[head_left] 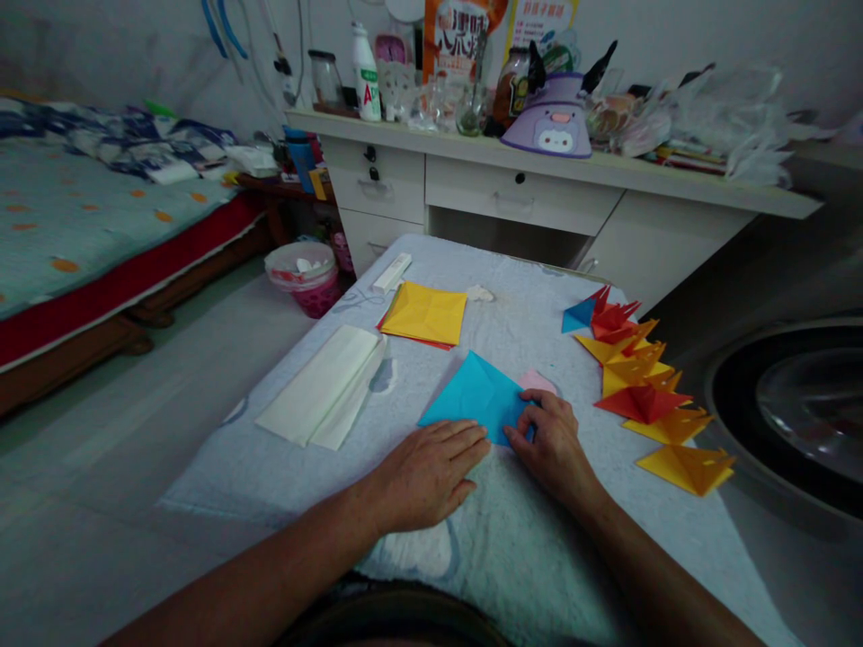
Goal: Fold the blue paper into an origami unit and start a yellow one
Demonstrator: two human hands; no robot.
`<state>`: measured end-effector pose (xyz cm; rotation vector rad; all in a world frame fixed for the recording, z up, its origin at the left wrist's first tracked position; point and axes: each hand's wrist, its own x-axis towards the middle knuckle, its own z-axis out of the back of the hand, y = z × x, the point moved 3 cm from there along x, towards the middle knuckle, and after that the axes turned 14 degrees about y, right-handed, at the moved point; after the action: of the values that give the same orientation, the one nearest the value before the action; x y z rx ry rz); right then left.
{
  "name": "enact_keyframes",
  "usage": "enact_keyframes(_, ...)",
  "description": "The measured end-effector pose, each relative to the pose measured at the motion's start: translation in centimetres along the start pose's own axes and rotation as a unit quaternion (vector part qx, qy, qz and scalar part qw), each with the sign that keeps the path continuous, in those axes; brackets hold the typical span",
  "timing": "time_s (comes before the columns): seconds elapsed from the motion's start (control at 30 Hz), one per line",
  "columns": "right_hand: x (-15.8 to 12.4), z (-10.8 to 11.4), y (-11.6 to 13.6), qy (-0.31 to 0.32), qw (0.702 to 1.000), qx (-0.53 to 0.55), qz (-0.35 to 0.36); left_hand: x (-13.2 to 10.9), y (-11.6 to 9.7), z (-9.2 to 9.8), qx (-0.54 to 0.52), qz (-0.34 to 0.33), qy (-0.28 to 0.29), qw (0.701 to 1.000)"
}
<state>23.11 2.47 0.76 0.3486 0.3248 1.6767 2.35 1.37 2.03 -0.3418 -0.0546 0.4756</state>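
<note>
Blue paper (477, 391) lies on the cloth-covered table (526, 314). Left hand (431, 472): open, palm down, fingers flat along the blue paper's near edge. Right hand (554, 440): thumb and forefinger bent at the blue paper's right corner; cannot tell whether they pinch it. Beyond the blue paper, slightly left: paper stack (426, 313), yellow on top. Left of it: folded white sheet (324, 382). Well to its right: row of folded paper pieces (647, 404), mostly yellow and red.
</note>
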Motion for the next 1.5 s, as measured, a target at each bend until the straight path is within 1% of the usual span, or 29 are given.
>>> enact_keyframes(0.17,-0.2,0.2,0.1,-0.039,0.999,-0.016,0.018,0.2,-0.1,0.5,-0.009,0.02,0.012,1.0)
enact_keyframes(0.23,-0.5,0.5,0.6,-0.056,0.997,-0.029,0.047,0.3,-0.2,0.7,-0.012,0.023,0.019,0.999)
enact_keyframes(0.27,-0.6,0.6,1.0,-0.054,0.995,-0.035,0.071,0.4,-0.2,0.7,-0.013,0.022,0.023,0.999)
enact_keyframes(0.33,-0.8,0.7,1.9,-0.027,0.99,-0.039,0.135,0.5,-0.2,0.7,-0.013,0.022,0.026,0.999)
enact_keyframes(0.4,-1.0,0.6,2.8,0.022,0.98,-0.034,0.194,0.5,-0.2,0.7,-0.009,0.023,0.024,0.999)
enact_keyframes(0.47,-1.0,0.4,3.4,0.055,0.973,-0.032,0.221,0.6,-0.2,0.6,-0.005,0.023,0.022,0.999)
enact_keyframes(0.6,-1.1,0.1,3.5,0.064,0.971,-0.05,0.226,0.4,-0.1,0.5,0.002,0.022,0.022,1.0)
enact_keyframes(0.7,-1.2,0.0,3.6,0.065,0.968,-0.069,0.234,-0.2,0.2,0.3,0.016,0.035,0.015,0.999)
enact_keyframes(0.93,-1.8,0.3,4.4,0.097,0.958,-0.145,0.227,-3.3,1.3,0.5,0.061,0.106,-0.014,0.992)
enact_keyframes(1.07,-1.9,0.5,4.8,0.111,0.955,-0.16,0.223,-4.7,1.8,0.7,0.081,0.132,-0.022,0.988)
enact_keyframes(1.17,-1.8,0.3,4.9,0.118,0.951,-0.162,0.234,-5.1,1.9,0.8,0.082,0.148,-0.023,0.985)
enact_keyframes(1.33,-1.7,-0.1,5.2,0.164,0.936,-0.182,0.252,-5.0,1.8,1.0,0.083,0.179,-0.026,0.98)
enact_keyframes(1.43,-1.8,0.2,5.9,0.179,0.931,-0.195,0.25,-5.2,1.7,1.1,0.079,0.197,-0.039,0.976)
enact_keyframes(1.5,-1.8,0.3,6.4,0.186,0.93,-0.205,0.243,-5.4,1.7,1.0,0.076,0.206,-0.058,0.974)
